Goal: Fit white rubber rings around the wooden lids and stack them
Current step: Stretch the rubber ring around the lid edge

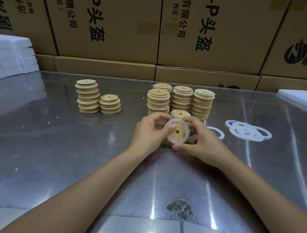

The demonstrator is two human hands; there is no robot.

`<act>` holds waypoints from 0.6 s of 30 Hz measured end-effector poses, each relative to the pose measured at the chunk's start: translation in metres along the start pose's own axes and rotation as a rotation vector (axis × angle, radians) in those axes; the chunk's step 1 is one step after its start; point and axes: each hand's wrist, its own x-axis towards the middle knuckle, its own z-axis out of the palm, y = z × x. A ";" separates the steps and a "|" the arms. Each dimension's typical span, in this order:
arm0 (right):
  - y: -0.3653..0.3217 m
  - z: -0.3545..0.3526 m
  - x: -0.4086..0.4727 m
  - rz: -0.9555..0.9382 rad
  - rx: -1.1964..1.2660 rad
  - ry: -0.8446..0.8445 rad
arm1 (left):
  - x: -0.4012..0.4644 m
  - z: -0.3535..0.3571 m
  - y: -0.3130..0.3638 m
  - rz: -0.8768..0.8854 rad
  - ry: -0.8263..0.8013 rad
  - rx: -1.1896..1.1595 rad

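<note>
Wooden lid (177,131), held tilted above the table's centre, is pinched by both the left hand (148,132) and right hand (200,139) seating its white ring (168,139); next, likely stacking at twelve o'clock.

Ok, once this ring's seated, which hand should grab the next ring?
Right hand, probably: the loose white rings lie on its side of the table, one just beyond its fingers. The left hand would have to cross over.
</note>
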 end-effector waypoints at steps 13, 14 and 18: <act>-0.003 0.005 0.005 -0.001 0.318 0.309 | -0.005 0.005 0.008 0.092 0.070 -0.124; -0.003 0.005 0.005 0.013 0.348 0.314 | -0.004 0.004 0.008 0.078 0.070 -0.132; -0.005 0.006 0.004 0.081 0.477 0.299 | -0.004 0.002 0.009 -0.051 0.043 -0.236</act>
